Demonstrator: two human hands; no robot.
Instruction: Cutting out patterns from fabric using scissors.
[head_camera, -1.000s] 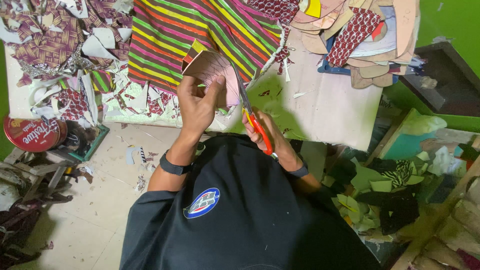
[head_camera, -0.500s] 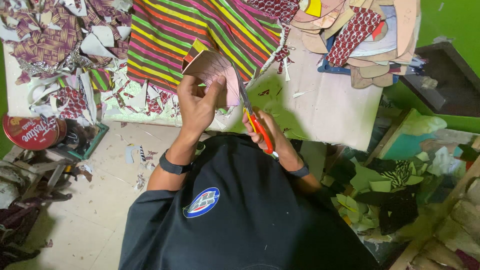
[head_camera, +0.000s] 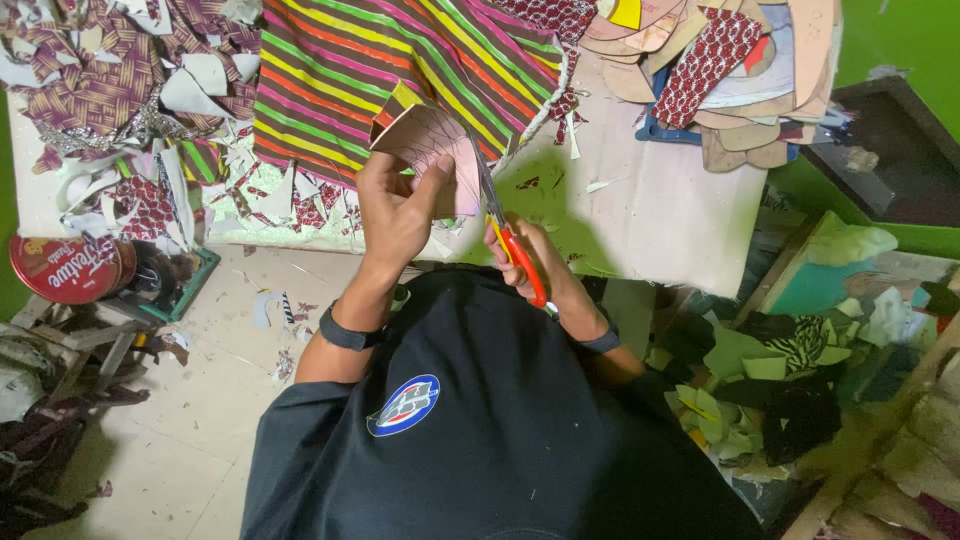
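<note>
The pale wooden worktop (head_camera: 660, 215) has bare room only at its near right part; its near edge runs just beyond the person's hands, and its right edge drops off toward green wall and scrap heaps. The left hand (head_camera: 395, 210) has its grip clamped on a pinkish curved card piece backed with striped cloth (head_camera: 425, 140), held above the near edge of the worktop. The piece's long axis runs away from the person, its far tip pointing toward the brightly striped cloth sheet (head_camera: 400, 70) spread across the middle of the worktop. The right hand (head_camera: 530, 265) has its grip closed around the orange handles of steel scissors (head_camera: 505, 225); the blades point away and slightly left, along the piece's right edge. A round red tin (head_camera: 65, 268) stands at the lower left; what it contains cannot be told. Cut sole-shaped pieces (head_camera: 720, 60) are stacked at the far right corner.
</note>
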